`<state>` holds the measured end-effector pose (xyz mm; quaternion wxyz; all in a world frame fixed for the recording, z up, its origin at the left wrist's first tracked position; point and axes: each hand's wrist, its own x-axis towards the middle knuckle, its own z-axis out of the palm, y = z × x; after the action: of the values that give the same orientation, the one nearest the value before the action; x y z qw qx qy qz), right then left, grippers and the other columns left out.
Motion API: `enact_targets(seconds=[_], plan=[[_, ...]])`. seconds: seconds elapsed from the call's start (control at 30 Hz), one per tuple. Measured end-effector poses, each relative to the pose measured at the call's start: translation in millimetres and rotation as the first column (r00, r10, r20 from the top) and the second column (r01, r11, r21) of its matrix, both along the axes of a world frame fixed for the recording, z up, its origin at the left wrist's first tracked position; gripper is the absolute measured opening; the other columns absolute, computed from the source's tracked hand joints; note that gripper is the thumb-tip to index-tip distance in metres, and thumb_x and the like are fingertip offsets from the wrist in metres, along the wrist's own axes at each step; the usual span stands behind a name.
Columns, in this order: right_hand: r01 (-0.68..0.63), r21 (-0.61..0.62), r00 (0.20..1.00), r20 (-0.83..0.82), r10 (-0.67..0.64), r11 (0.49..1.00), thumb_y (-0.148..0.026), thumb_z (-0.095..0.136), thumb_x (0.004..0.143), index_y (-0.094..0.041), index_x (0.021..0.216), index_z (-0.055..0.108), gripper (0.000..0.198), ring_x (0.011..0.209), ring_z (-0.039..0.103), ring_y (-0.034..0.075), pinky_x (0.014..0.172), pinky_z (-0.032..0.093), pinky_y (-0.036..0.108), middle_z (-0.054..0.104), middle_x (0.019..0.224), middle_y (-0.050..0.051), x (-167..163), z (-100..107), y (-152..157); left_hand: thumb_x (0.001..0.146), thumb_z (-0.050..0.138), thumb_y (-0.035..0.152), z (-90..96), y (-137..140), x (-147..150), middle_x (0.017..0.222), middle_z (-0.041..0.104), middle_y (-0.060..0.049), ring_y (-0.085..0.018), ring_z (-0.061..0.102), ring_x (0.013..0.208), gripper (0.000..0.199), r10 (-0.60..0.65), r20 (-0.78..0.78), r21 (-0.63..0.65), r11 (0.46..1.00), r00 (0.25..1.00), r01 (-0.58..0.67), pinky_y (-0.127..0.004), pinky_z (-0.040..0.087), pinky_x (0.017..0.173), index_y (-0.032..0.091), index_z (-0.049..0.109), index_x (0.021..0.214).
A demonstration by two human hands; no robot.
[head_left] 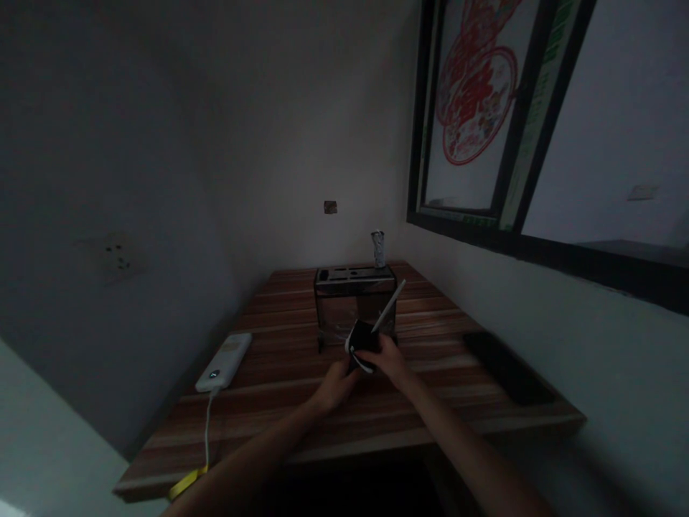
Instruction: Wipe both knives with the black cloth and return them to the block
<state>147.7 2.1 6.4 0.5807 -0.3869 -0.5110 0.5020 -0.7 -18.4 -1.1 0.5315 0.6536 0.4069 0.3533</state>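
Observation:
Just above the tabletop, my left hand is closed around the lower left of a small black object with white edges. The dim light hides what kind of thing it is. My right hand grips the same object from the right, its fingers laid across the front. A thin white stick slants up and to the right from beside the black object, near my right fingers. Its lower end is hidden, so I cannot tell whether that hand holds it too.
Behind my hands stands a dark-framed rack with a patterned silvery cylinder on top. A white power bank with a cable lies left on the wooden table. At right lies a dark flat slab. Walls border both sides.

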Motion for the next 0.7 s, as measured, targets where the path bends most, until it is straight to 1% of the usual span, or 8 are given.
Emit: enact_targets(seconds=[0.07, 0.17, 0.23, 0.33, 0.47, 0.53, 0.7], plan=[[-0.017, 0.002, 1.000, 0.014, 0.017, 1.000, -0.028, 0.078, 0.049, -0.016, 0.086, 0.066, 0.040, 0.078, 0.062, 0.021, 0.075, 0.049, 0.036, 0.069, 0.082, 0.003, 0.5, 0.3, 0.7, 0.076, 0.051, 0.033, 1.8, 0.0, 0.7, 0.048, 0.048, 0.004, -0.007, 0.038, 0.040, 0.024, 0.020, -0.061, 0.073, 0.997, 0.998, -0.015, -0.017, 0.028, 0.039, 0.011, 0.058, 0.084], [-0.015, 0.031, 1.000, 0.024, 0.015, 0.999, -0.029, 0.076, 0.052, -0.016, 0.086, 0.066, 0.037, 0.077, 0.062, 0.020, 0.074, 0.049, 0.034, 0.068, 0.083, 0.003, 0.0, 3.1, -0.9, 0.075, 0.052, 0.030, 4.5, -0.1, 1.5, 0.059, 0.056, 0.000, -0.011, 0.047, 0.054, 0.021, 0.048, -0.089, 0.170, 0.985, 0.995, -0.033, -0.018, 0.035, 0.048, 0.011, 0.060, 0.081], [0.015, 0.055, 0.999, 0.028, -0.016, 0.998, -0.029, 0.076, 0.052, -0.017, 0.085, 0.066, 0.036, 0.076, 0.061, 0.020, 0.072, 0.049, 0.033, 0.068, 0.081, 0.003, -0.6, 5.7, -2.6, 0.074, 0.052, 0.028, 4.9, 0.3, 1.3, 0.063, 0.058, -0.001, -0.013, 0.050, 0.061, 0.019, 0.059, -0.104, 0.199, 0.979, 0.993, -0.037, -0.020, 0.038, 0.054, 0.012, 0.061, 0.078], [0.025, 0.090, 0.997, 0.065, -0.031, 0.996, -0.030, 0.075, 0.053, -0.017, 0.082, 0.067, 0.034, 0.074, 0.061, 0.020, 0.068, 0.049, 0.032, 0.068, 0.077, 0.003, -0.2, 10.0, -4.0, 0.074, 0.051, 0.027, 3.7, 2.4, -0.2, 0.067, 0.060, -0.002, -0.016, 0.052, 0.066, 0.020, 0.072, -0.125, 0.212, 0.976, 0.989, -0.044, -0.022, 0.040, 0.059, 0.012, 0.062, 0.080], [0.021, 0.142, 0.994, 0.106, -0.036, 0.990, -0.031, 0.074, 0.054, -0.016, 0.082, 0.067, 0.032, 0.074, 0.061, 0.020, 0.068, 0.049, 0.032, 0.068, 0.077, 0.003, 3.1, 15.2, -3.9, 0.074, 0.052, 0.026, 3.3, 6.8, -2.5, 0.079, 0.063, -0.003, -0.018, 0.054, 0.074, 0.021, 0.073, -0.134, 0.302, 0.953, 0.988, -0.029, -0.024, 0.041, 0.070, 0.012, 0.063, 0.086], [0.037, 0.162, 0.994, 0.098, -0.054, 0.986, -0.030, 0.074, 0.054, -0.017, 0.082, 0.067, 0.031, 0.074, 0.061, 0.021, 0.070, 0.048, 0.033, 0.068, 0.078, 0.003, 5.2, 17.5, -4.3, 0.076, 0.050, 0.027, 4.0, 8.0, -2.9, 0.080, 0.064, -0.003, -0.017, 0.054, 0.074, 0.022, 0.053, -0.154, 0.322, 0.947, 0.987, -0.001, -0.024, 0.041, 0.070, 0.013, 0.063, 0.088], [0.078, 0.180, 0.991, 0.094, -0.096, 0.980, -0.028, 0.074, 0.055, -0.018, 0.077, 0.067, 0.025, 0.072, 0.060, 0.020, 0.069, 0.048, 0.032, 0.068, 0.075, 0.001, 9.6, 22.5, -5.8, 0.079, 0.048, 0.034, 5.6, 10.4, -3.2, 0.074, 0.061, -0.003, -0.016, 0.051, 0.068, 0.028, 0.025, -0.211, 0.332, 0.942, 0.977, 0.048, -0.023, 0.039, 0.064, 0.011, 0.064, 0.085]])
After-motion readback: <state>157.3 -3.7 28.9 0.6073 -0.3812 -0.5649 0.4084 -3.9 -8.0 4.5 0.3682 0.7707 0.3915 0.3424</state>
